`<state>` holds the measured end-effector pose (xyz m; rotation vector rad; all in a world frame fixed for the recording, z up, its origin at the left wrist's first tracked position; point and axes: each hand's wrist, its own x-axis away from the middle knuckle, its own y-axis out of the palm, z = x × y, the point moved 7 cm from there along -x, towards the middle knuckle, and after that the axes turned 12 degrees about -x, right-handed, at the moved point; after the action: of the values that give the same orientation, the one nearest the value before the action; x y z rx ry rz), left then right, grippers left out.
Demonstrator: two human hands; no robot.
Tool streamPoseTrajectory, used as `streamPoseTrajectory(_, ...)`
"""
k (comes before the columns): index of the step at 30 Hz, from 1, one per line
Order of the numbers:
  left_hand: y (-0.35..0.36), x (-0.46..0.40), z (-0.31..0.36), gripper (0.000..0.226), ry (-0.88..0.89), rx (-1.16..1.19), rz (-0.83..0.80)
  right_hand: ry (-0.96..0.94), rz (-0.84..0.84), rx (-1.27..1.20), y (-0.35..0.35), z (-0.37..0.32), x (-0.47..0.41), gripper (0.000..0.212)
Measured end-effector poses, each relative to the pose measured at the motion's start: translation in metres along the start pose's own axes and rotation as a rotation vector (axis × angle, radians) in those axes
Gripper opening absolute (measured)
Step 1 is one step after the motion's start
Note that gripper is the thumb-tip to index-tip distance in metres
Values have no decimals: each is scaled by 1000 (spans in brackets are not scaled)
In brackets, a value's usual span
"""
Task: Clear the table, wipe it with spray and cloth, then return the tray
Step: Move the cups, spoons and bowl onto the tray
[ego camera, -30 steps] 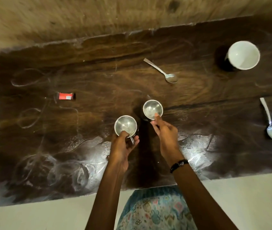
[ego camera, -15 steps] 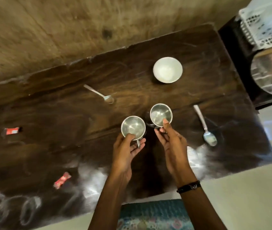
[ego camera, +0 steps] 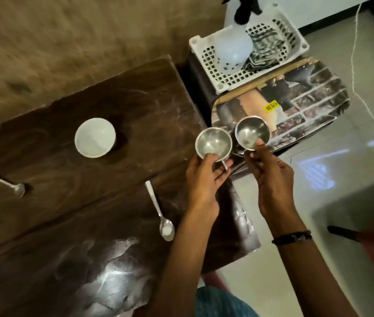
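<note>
My left hand (ego camera: pixel 204 179) grips a steel cup (ego camera: pixel 213 143) by its rim and handle, above the right end of the dark wooden table (ego camera: pixel 90 225). A second steel cup (ego camera: pixel 252 132) is pinched by my right hand (ego camera: pixel 270 177) and hangs over the near edge of the printed tray (ego camera: pixel 307 106), which lies on a dark stand beside the table. On the table stand a white cup (ego camera: pixel 95 140) and two spoons, one near my left arm (ego camera: pixel 161 213), one at the far left (ego camera: pixel 10 185). A spray bottle (ego camera: pixel 231 49) and a striped cloth (ego camera: pixel 263 51) sit in a white basket (ego camera: pixel 218 74).
White smears and rings mark the table's near half (ego camera: pixel 113 277). A tan wall runs behind the table. Pale glossy floor (ego camera: pixel 353 156) spreads to the right, crossed by a white cord (ego camera: pixel 356 65). A dark object (ego camera: pixel 341 232) lies low at the right.
Both hands lifted the steel cups off the table and carried them right, toward the tray. My view swung right, bringing the tray and basket fully into sight.
</note>
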<state>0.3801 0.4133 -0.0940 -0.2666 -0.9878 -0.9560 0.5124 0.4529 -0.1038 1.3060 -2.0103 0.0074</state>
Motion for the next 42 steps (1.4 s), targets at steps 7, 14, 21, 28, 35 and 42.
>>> streamPoseTrajectory(7, 73, -71, 24, 21, -21, -2, 103, -55, 20, -14, 1, -37, -80, 21)
streamPoseTrajectory(14, 80, -106, 20, 10, 33, -23, 320, -50, 28, 145, 13, -42, -121, 24)
streamPoseTrajectory(21, 73, -112, 32, 28, 184, -208, 471, -52, -2, 182, 25, -41, -138, 25)
streamPoseTrajectory(28, 68, -115, 30, 32, 186, -172, 487, -107, -63, 258, 30, -39, -143, 27)
streamPoseTrajectory(35, 62, -101, 30, 22, 180, -296, 335, -128, 32, 374, 17, -45, -143, 37)
streamPoseTrajectory(42, 4, -42, -6, 20, 333, -449, 285, -207, 63, 357, -24, -11, -61, 17)
